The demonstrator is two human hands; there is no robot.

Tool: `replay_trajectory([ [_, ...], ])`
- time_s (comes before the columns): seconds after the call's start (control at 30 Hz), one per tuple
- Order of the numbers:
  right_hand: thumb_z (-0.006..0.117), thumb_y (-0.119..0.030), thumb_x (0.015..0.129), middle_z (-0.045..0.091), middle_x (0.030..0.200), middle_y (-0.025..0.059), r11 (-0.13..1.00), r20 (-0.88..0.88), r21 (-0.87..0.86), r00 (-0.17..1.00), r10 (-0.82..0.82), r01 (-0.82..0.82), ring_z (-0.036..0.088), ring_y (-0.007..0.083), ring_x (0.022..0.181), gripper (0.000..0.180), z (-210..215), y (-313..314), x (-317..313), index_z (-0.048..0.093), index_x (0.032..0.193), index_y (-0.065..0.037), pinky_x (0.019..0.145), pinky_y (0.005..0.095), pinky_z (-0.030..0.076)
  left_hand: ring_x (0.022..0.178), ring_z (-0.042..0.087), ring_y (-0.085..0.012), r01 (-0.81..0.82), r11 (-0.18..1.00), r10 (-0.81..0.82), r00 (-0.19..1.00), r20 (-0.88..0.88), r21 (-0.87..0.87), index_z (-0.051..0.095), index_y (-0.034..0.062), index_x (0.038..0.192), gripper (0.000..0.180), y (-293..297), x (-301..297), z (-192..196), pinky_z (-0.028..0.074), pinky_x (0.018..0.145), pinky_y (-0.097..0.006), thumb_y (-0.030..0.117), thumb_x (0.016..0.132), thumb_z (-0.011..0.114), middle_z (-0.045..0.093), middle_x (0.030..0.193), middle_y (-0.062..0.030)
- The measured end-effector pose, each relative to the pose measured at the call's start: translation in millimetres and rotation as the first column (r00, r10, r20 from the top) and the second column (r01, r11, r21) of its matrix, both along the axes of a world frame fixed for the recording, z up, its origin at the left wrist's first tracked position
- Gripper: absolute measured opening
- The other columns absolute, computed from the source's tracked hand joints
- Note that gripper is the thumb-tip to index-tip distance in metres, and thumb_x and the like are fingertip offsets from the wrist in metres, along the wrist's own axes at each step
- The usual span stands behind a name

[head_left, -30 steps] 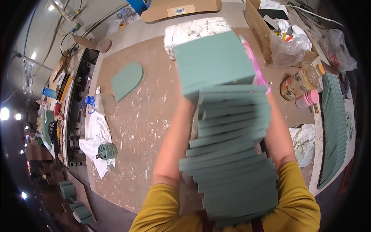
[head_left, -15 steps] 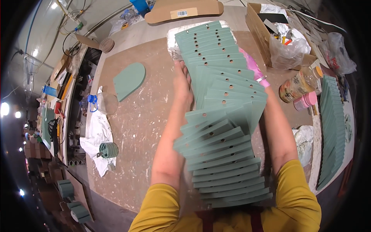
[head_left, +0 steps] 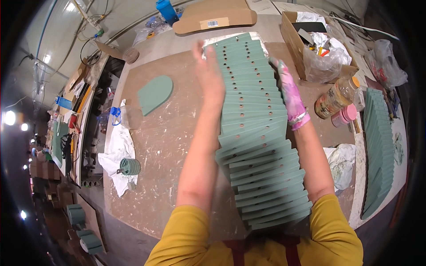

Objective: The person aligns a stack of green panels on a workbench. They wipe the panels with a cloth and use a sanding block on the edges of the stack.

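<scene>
A long fanned row of overlapping green flat panels [head_left: 255,119], each with small holes, stretches from the far side of the table toward my body. Along its left edge, my bare left hand [head_left: 208,73] is raised with fingers stretched out and slightly blurred; I cannot tell whether it touches the panels. Opposite, my right hand [head_left: 290,95], in a pink-and-white glove, lies flat along the right edge with its fingers extended. The far panels overlie a white block-like support [head_left: 259,37]. One loose green panel with a rounded end [head_left: 155,94] rests on the table to the left.
At the right stand an open cardboard box [head_left: 290,40], a jar with an orange lid [head_left: 335,98] and a pink-lidded jar [head_left: 344,116]. Another row of green panels [head_left: 377,150] lies beyond. On the left, a green coil [head_left: 130,166] sits on a white cloth [head_left: 116,155].
The panels between my hands, twisted and uneven before, now lie in a straighter, more even row. My left hand has moved up and its fingers have spread; my right hand has come into fuller view.
</scene>
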State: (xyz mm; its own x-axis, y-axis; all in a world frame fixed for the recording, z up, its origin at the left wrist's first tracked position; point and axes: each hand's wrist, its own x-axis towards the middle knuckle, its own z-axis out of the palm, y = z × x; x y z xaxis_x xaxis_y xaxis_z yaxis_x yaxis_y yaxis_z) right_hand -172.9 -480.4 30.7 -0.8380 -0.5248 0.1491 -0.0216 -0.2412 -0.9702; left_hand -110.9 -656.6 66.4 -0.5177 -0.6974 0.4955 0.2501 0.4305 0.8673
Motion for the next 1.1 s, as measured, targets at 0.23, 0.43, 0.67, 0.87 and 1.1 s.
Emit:
replay_trajectory([
  [0.23,0.038,-0.047,0.097,0.031,0.144,0.0219,0.931,0.311,-0.362,0.948,0.073,0.047,0.03,0.0269,0.134,0.069,-28.2,38.1,38.5,0.026,0.14,0.007,0.111,0.0374,0.024,0.107,0.053,-0.0239,-0.046,0.988,0.06,0.994,-0.092,0.144,0.04,-0.001,0.127,0.039,-5.5,0.0,-9.6,0.039,0.094,-0.034,0.024,0.097,0.042,0.054,0.12,-0.0191],
  [0.43,0.047,-0.045,0.094,0.029,0.145,0.0197,0.983,0.315,-0.183,0.947,0.055,0.003,0.032,0.0258,0.133,0.072,-52.0,90.0,101.1,0.023,0.143,0.003,0.11,0.038,0.024,0.114,0.047,-0.021,-0.137,0.974,0.155,0.984,-0.086,0.179,0.041,0.0012,0.129,0.046,-16.2,59.7,-5.9,0.034,0.098,-0.037,0.035,0.097,0.039,0.049,0.126,-0.012],
  [0.67,0.036,-0.049,0.096,0.036,0.142,0.0193,0.991,0.429,-0.13,0.903,0.033,0.026,0.035,0.0251,0.13,0.069,-32.0,171.2,172.1,0.026,0.141,0.003,0.106,0.0357,0.028,0.136,0.026,-0.0235,0.238,0.77,-0.373,0.921,0.116,0.592,0.017,0.0028,0.146,0.072,101.0,238.0,-111.0,0.017,0.112,-0.038,0.053,0.096,0.032,0.026,0.148,-0.0139],
  [0.87,0.035,-0.043,0.098,0.048,0.13,0.0138,0.999,0.627,-0.049,0.779,0.032,-0.002,0.048,0.0205,0.117,0.058,-50.4,204.7,233.1,0.034,0.138,-0.001,0.095,0.0345,0.043,0.13,0.034,-0.0219,0.302,0.577,-0.512,0.858,0.048,0.759,0.02,0.0029,0.145,0.06,180.6,305.6,-107.0,0.03,0.106,-0.036,0.043,0.1,0.023,0.031,0.145,-0.0112],
  [1.1,0.033,-0.042,0.099,0.053,0.124,0.0097,0.99,0.609,-0.134,0.785,0.114,-0.041,0.055,0.0225,0.107,0.052,-52.5,179.9,265.3,0.041,0.134,-0.005,0.092,0.0354,0.047,0.12,0.045,-0.0234,0.184,0.433,-0.488,0.871,0.058,0.883,0.036,0.0043,0.138,0.066,177.1,284.8,-67.9,0.037,0.101,-0.037,0.054,0.098,0.022,0.044,0.135,-0.0113],
])
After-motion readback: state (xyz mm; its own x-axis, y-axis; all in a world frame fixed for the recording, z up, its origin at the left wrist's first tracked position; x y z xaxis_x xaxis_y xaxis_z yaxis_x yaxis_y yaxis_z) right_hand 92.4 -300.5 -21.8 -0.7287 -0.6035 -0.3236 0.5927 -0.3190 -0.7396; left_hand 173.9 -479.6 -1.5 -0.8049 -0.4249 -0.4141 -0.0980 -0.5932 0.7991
